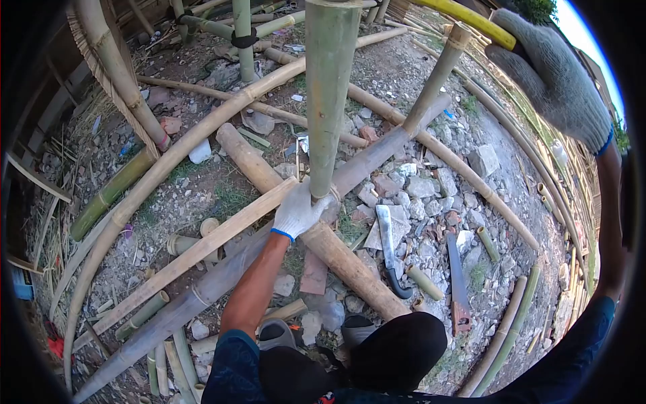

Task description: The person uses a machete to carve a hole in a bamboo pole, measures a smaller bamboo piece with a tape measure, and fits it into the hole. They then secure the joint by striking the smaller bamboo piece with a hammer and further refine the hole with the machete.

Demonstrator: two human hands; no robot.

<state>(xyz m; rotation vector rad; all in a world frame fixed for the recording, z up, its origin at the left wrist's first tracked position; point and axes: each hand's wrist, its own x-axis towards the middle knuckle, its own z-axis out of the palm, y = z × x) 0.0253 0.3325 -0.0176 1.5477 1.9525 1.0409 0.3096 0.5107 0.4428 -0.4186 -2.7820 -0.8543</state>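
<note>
Two gloves (293, 217), two grey shoes (277, 336), one machete (388, 239), one handsaw (457, 279) and one yellow handle (472, 19) are showing.

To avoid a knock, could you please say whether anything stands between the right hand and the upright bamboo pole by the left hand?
Nothing visible blocks the right hand, gripping a yellow handle, from the upright bamboo pole; the slanted bamboo post shows between them in view but seems farther off.

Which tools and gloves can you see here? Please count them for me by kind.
Machete: 1
Handsaw: 1
Yellow handle, gripped in the right hand, rest out of view: 1
Gloves, worn: 2
Total: 5
</note>
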